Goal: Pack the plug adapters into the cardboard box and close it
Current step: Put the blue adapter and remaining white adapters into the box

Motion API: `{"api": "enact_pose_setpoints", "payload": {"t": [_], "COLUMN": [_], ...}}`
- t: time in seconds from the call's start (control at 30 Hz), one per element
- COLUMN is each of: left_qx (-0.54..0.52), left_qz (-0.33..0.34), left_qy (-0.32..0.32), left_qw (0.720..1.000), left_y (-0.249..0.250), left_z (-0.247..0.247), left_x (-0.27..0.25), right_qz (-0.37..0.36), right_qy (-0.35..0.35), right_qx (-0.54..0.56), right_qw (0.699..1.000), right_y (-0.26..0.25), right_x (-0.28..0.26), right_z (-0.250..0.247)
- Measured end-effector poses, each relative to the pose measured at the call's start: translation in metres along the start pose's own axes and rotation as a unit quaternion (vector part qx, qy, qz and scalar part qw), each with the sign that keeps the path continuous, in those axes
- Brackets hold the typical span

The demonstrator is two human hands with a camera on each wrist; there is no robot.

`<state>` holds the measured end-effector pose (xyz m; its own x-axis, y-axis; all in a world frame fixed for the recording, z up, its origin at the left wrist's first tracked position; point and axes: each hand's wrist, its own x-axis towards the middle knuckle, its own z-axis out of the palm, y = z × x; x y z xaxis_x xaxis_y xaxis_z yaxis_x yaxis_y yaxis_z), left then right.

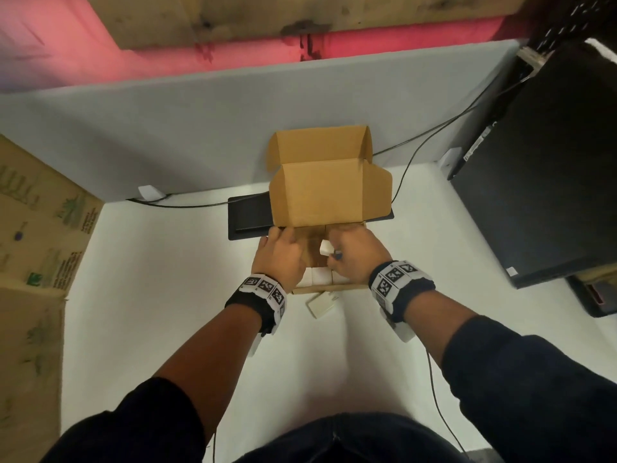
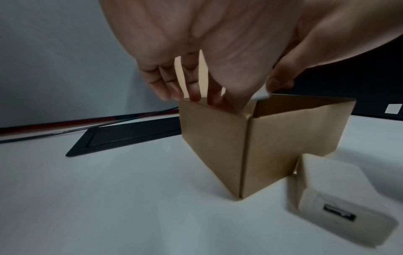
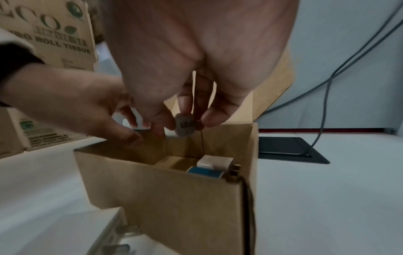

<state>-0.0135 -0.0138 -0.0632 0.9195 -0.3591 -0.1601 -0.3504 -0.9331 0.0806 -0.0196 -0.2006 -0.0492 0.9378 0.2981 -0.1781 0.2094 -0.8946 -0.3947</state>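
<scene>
The brown cardboard box [image 1: 320, 195] stands open at the table's middle, lid flap upright. My right hand [image 1: 334, 252] pinches a white plug adapter [image 1: 325, 247] by its end just above the opening; the right wrist view shows this adapter [image 3: 185, 124] over the box [image 3: 165, 189]. My left hand [image 1: 283, 235] reaches over the box's left wall [image 2: 213, 146] with straight fingers [image 2: 172, 89], thumb beside the held adapter. Several white adapters [image 1: 320, 275] lie inside along the near wall; one adapter in the box [image 3: 214, 163] sits on a blue-faced piece. Another adapter [image 1: 320, 304] lies on the table in front.
A black flat panel [image 1: 248, 217] is set in the white table [image 1: 167, 295] behind the box, with cables running along the grey partition [image 1: 200, 128]. A black computer case [image 1: 541, 178] stands at the right. A printed cardboard carton [image 1: 36, 235] stands at the left.
</scene>
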Motion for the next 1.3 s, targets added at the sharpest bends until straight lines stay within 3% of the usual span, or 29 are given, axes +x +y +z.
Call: {"api": "enact_pose_setpoints", "payload": {"t": [0.17, 0.4, 0.7, 1.3], "left_qx": [0.006, -0.038, -0.046, -0.084], "left_qz": [-0.014, 0.033, -0.002, 0.034], "left_qy": [0.011, 0.001, -0.049, -0.035], "left_qw": [1.0, 0.999, 0.998, 0.995], "left_y": [0.009, 0.011, 0.008, 0.0], "left_z": [-0.003, 0.009, 0.023, 0.02], "left_x": [0.002, 0.017, 0.022, 0.023], "right_qz": [0.004, -0.035, -0.043, -0.035], "right_qy": [-0.051, -0.121, -0.129, -0.095], "right_qx": [-0.013, -0.04, -0.001, 0.011], "right_qw": [0.999, 0.991, 0.991, 0.995], "right_y": [0.0, 0.001, -0.001, -0.001], "right_x": [0.025, 0.047, 0.057, 0.044], "right_z": [0.009, 0.011, 0.021, 0.018]}}
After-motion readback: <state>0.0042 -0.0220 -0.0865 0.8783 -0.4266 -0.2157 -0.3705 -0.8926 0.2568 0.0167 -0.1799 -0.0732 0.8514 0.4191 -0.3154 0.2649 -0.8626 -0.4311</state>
